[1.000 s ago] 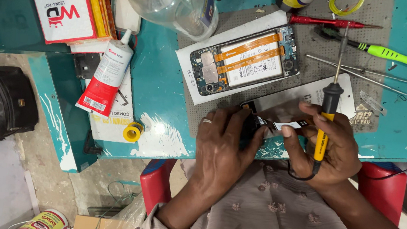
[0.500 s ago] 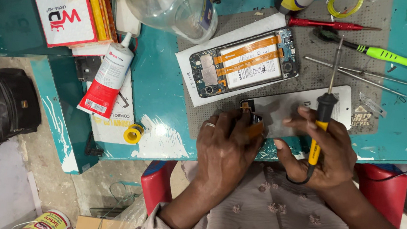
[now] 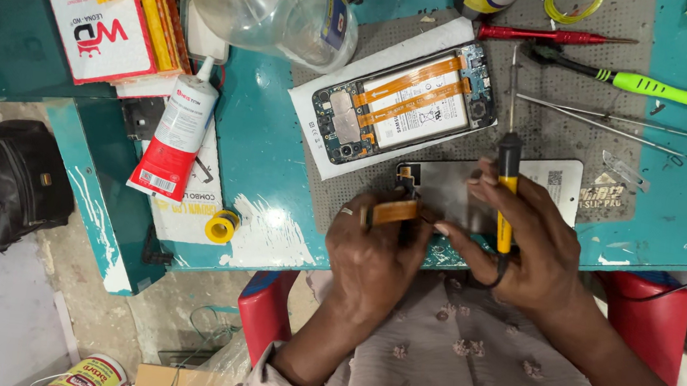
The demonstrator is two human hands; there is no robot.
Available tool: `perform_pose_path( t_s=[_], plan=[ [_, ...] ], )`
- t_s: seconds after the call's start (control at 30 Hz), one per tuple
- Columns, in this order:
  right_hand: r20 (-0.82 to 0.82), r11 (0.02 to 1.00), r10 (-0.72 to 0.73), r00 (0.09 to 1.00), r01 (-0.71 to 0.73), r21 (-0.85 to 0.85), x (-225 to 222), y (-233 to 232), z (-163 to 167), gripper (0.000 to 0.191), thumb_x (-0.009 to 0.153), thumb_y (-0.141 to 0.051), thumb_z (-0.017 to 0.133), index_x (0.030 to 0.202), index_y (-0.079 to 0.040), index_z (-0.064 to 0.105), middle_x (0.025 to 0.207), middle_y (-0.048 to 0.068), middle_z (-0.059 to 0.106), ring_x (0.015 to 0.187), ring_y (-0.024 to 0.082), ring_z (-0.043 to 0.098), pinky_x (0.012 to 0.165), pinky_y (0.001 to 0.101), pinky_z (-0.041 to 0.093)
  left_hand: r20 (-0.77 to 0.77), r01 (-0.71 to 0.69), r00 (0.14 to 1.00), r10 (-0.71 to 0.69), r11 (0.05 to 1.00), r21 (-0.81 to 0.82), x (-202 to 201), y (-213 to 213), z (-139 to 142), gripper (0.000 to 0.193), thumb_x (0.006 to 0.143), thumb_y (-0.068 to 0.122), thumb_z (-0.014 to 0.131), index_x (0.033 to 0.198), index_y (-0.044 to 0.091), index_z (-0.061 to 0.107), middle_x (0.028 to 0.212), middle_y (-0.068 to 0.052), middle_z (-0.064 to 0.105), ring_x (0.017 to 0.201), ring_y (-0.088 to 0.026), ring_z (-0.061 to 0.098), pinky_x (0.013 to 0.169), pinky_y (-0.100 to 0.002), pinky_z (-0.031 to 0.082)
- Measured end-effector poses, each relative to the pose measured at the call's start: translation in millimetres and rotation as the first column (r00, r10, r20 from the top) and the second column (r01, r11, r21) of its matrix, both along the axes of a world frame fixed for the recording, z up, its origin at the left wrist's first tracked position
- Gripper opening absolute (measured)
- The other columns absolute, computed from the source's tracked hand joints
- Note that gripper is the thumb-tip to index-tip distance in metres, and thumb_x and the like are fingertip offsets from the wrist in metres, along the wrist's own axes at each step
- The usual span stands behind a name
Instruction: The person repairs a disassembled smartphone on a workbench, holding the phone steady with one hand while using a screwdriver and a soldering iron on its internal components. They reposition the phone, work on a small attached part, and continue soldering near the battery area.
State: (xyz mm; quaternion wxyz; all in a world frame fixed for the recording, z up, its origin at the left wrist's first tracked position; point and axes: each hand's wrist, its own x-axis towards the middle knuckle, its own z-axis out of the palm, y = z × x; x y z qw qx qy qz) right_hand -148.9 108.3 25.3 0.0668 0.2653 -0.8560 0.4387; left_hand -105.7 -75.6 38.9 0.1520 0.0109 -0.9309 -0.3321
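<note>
1. My left hand (image 3: 371, 254) pinched an orange flex cable (image 3: 394, 212) between thumb and fingertips, fingers closed on it, at the near edge of the grey work mat (image 3: 533, 144); I judged the grip kept the strip taut for work.
2. My right hand (image 3: 527, 253) was wrapped around a yellow-handled screwdriver (image 3: 507, 179), shaft pointing away from me, fingers clamped on the handle, held upright like a pen for fine control.
3. The cable looked flat, thin and amber, lying just beside a grey phone panel (image 3: 478, 193) under both hands.
4. Beyond lay an opened phone (image 3: 406, 107), battery and orange ribbons exposed, resting on a white sheet.
5. Further out: tweezers (image 3: 603, 117), green toothbrush (image 3: 664, 90), red screwdriver (image 3: 556, 37), glue tube (image 3: 174, 139), clear bottle (image 3: 278, 2).
</note>
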Motion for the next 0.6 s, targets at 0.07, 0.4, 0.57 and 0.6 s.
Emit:
perform_pose_path(
  t_s=[0.07,0.4,0.57,0.6],
  plan=[
    [-0.001,0.999,0.001,1.000,-0.001,0.052,-0.7,-0.6,-0.7,0.069,0.083,-0.014,0.089,0.140,-0.001,0.053,0.135,0.018,0.067,0.121,0.030,0.068,0.101,0.0389,0.059,0.028,-0.013,1.000,0.013,1.000,0.028,0.6,-2.6,-1.5,0.022,0.082,0.013,0.084,0.098,0.003,0.074,0.093,-0.014,0.071,0.077,-0.030,0.070,0.068,-0.041,0.056],
    [0.017,0.999,0.001,1.000,-0.002,0.053,-0.3,0.0,-5.5,0.069,0.085,-0.015,0.089,0.141,-0.001,0.051,0.137,0.019,0.066,0.125,0.028,0.067,0.105,0.0382,0.059,0.169,-0.135,0.980,0.107,0.977,0.164,3.5,-12.2,-2.3,0.024,0.079,0.015,0.083,0.099,0.004,0.074,0.086,-0.014,0.073,0.077,-0.033,0.073,0.068,-0.041,0.057],
    [0.041,1.000,0.008,0.999,-0.009,0.028,-0.4,-1.1,-5.4,0.068,0.085,-0.014,0.088,0.142,-0.002,0.051,0.137,0.020,0.065,0.127,0.030,0.066,0.106,0.0397,0.059,0.225,-0.183,0.965,0.132,0.958,0.222,4.1,-16.9,-4.7,0.019,0.079,0.015,0.082,0.094,0.006,0.074,0.081,-0.012,0.074,0.072,-0.029,0.075,0.066,-0.039,0.058],
    [0.042,1.000,0.004,0.999,-0.005,0.025,-0.2,-1.3,-5.2,0.068,0.085,-0.014,0.088,0.141,-0.002,0.051,0.137,0.020,0.064,0.128,0.031,0.066,0.106,0.0401,0.059,0.248,-0.212,0.957,0.152,0.949,0.236,3.7,-17.1,-4.6,0.016,0.080,0.014,0.081,0.092,0.007,0.075,0.079,-0.010,0.075,0.071,-0.027,0.076,0.066,-0.038,0.059]
  ],
)
